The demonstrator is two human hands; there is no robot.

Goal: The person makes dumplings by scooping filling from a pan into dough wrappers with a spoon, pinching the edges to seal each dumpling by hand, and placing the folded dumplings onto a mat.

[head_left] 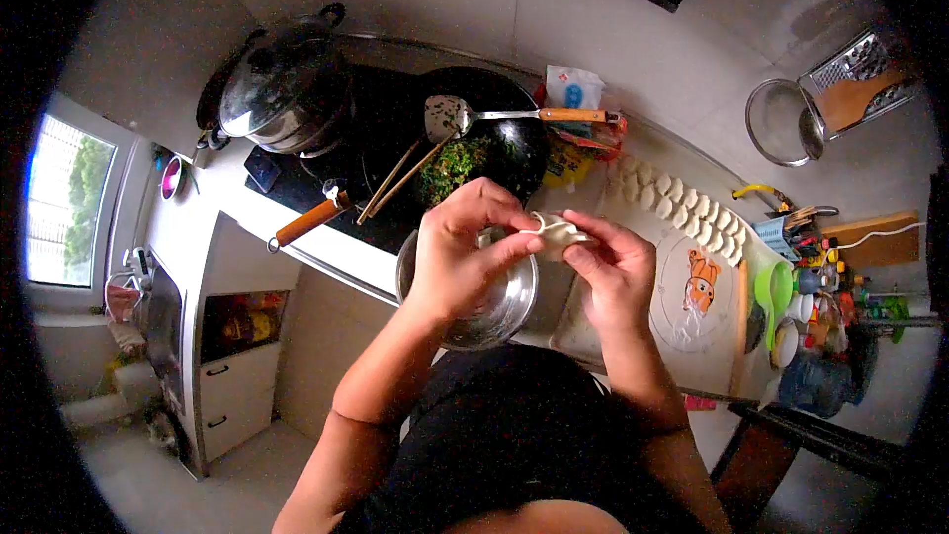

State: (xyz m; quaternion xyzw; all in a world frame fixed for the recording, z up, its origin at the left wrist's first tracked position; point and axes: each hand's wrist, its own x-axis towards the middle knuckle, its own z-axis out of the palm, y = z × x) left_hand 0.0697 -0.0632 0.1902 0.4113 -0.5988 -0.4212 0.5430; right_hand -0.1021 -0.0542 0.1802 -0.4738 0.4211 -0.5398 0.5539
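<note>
Dumpling dough sat at the frame's centre, the left hand and right hand both clamped on it by thumb and fingers. From where I stood, a metal bowl showed below, chopped greens above, and pale dumplings in rows right of centre.

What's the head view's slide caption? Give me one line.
Both hands pinch pale dough near a wok of chopped greens and rows of dumpling-like pieces.

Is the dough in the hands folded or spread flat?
Folded: the dough curls over on itself between left hand and right hand. Whether it's sealed, I cannot tell.
</note>
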